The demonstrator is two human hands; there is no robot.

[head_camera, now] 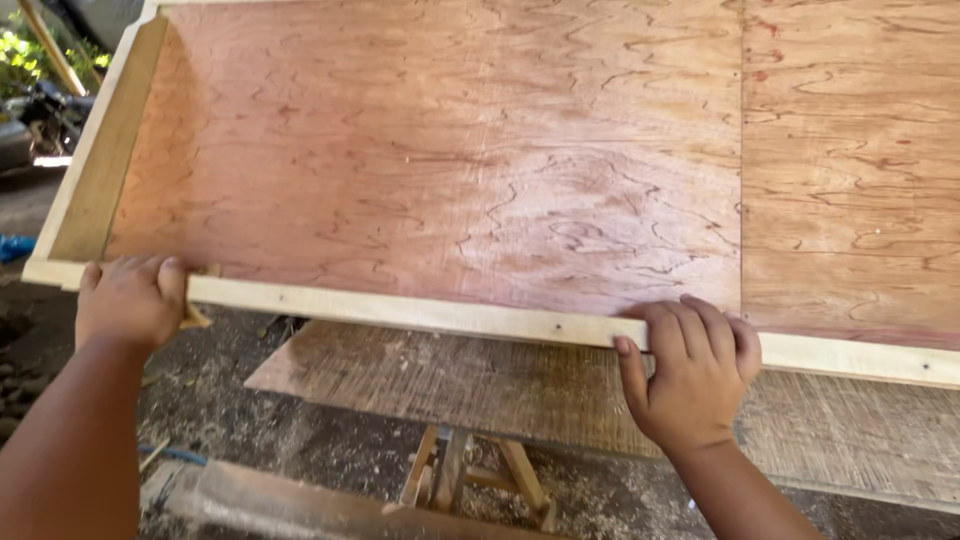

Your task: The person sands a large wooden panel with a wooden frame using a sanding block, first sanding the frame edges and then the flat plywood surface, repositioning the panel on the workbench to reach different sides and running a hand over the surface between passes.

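Gripping the near edge of a large reddish-brown plywood panel with a pale wooden frame [450, 170], both hands hold the pale wooden edge strip [420, 312] that runs along its front. The left hand [130, 298] sits near the panel's left corner, its fingers [160, 272] curled together over the top of the strip and clamped on it; a small pale scrap shows just under this hand, and I cannot tell what it is. The right hand [690, 375] is well apart from the left, further along the same strip, with its fingers [700, 320] closed over the top of the strip onto the plywood face and the thumb pressed against the strip's front side. Just beyond the right fingers a thin vertical seam [741, 150] divides the plywood sheet. Beyond the left fingers a second pale frame strip [105, 150] runs up the panel's left side. Below both hands lies a rough grey-brown board [420, 375], resting on a wooden trestle [470, 475]. Under that is dirt ground scattered with sawdust [300, 440], and a weathered timber [290, 505] lies nearest the left forearm.
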